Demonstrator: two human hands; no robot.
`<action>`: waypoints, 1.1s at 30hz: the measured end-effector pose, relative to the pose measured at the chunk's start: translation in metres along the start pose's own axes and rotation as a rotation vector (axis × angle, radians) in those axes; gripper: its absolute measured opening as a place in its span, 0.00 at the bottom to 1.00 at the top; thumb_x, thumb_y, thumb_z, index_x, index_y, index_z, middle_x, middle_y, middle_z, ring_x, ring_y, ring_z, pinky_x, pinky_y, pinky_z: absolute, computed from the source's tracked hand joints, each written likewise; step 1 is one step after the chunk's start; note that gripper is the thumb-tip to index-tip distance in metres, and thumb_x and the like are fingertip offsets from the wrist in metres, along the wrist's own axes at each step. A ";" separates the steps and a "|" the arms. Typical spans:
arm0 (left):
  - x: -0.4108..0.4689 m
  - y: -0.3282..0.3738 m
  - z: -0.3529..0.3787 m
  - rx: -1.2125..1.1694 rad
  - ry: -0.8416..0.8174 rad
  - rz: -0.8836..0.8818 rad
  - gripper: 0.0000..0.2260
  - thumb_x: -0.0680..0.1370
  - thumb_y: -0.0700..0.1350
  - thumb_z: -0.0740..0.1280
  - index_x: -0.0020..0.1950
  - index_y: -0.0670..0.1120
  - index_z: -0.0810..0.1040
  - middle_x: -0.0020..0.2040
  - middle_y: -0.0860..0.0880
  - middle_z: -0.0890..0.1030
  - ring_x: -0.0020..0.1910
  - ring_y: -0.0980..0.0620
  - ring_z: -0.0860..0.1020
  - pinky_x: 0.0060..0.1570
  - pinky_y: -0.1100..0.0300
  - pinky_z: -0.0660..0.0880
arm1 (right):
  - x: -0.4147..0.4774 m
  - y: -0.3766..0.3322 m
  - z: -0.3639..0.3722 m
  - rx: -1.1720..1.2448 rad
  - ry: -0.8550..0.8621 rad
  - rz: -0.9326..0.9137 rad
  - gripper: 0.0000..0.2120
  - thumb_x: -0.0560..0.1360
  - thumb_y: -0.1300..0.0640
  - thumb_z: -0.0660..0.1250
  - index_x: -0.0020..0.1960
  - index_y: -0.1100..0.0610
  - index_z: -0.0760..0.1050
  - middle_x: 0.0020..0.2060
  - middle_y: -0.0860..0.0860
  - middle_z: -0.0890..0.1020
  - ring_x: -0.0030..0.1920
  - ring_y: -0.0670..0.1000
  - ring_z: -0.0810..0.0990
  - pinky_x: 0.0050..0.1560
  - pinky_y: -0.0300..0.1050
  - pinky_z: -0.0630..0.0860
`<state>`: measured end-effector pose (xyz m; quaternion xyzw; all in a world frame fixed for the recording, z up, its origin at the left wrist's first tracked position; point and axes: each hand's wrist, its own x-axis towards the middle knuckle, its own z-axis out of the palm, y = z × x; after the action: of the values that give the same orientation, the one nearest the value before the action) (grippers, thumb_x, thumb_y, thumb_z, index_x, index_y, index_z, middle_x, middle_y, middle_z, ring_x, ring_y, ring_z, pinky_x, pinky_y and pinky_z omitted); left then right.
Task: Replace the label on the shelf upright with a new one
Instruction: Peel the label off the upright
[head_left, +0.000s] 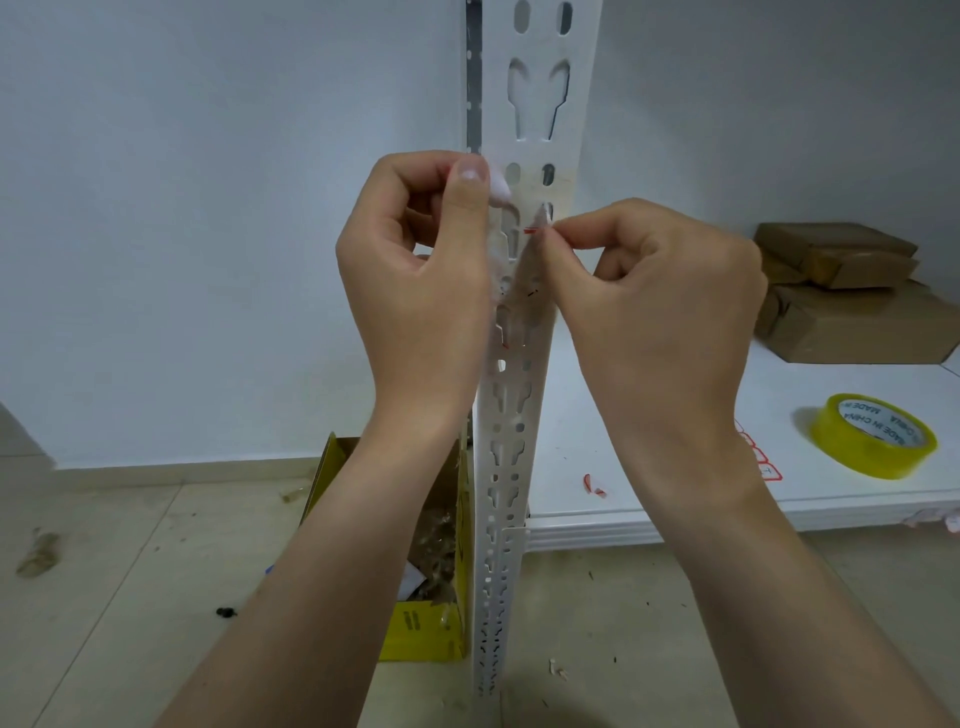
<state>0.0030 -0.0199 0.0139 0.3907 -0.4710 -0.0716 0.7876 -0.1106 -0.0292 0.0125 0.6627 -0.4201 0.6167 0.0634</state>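
Note:
A white slotted shelf upright (540, 93) runs down the middle of the view. A thin, partly see-through old label (527, 270) with red edge marks clings to its front, half peeled. My left hand (421, 291) pinches the label's left edge against the upright at the top. My right hand (660, 306) pinches the label's lifted right corner between thumb and forefinger. A sheet with red-bordered labels (763, 457) lies on the shelf, mostly hidden behind my right wrist.
A yellow tape roll (878, 436) lies on the white shelf board (649, 499) at right. Brown parcels (841, 291) are stacked behind it. A yellow carton (421, 629) of scraps stands on the tiled floor left of the upright. A torn red scrap (592, 486) lies on the shelf.

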 end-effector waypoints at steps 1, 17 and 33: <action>0.000 0.000 0.000 -0.001 -0.002 -0.001 0.06 0.81 0.42 0.66 0.45 0.45 0.80 0.44 0.48 0.85 0.37 0.53 0.75 0.39 0.58 0.74 | 0.001 -0.001 0.000 0.008 -0.010 0.024 0.07 0.77 0.46 0.73 0.47 0.48 0.86 0.26 0.38 0.73 0.26 0.42 0.72 0.35 0.37 0.73; 0.001 0.000 -0.002 0.007 -0.004 0.014 0.08 0.81 0.40 0.66 0.44 0.47 0.80 0.43 0.49 0.85 0.36 0.53 0.76 0.39 0.57 0.74 | 0.004 -0.006 0.001 0.182 -0.101 0.205 0.05 0.77 0.47 0.74 0.44 0.47 0.85 0.23 0.42 0.76 0.27 0.47 0.80 0.32 0.27 0.67; 0.001 -0.001 -0.002 0.009 -0.007 0.011 0.08 0.81 0.41 0.66 0.44 0.47 0.80 0.43 0.50 0.85 0.37 0.54 0.76 0.39 0.57 0.74 | 0.006 -0.009 -0.002 0.266 -0.120 0.250 0.07 0.76 0.51 0.74 0.39 0.44 0.82 0.23 0.47 0.79 0.26 0.52 0.80 0.34 0.46 0.82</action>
<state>0.0054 -0.0201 0.0129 0.3915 -0.4763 -0.0667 0.7845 -0.1073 -0.0249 0.0222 0.6434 -0.4169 0.6294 -0.1269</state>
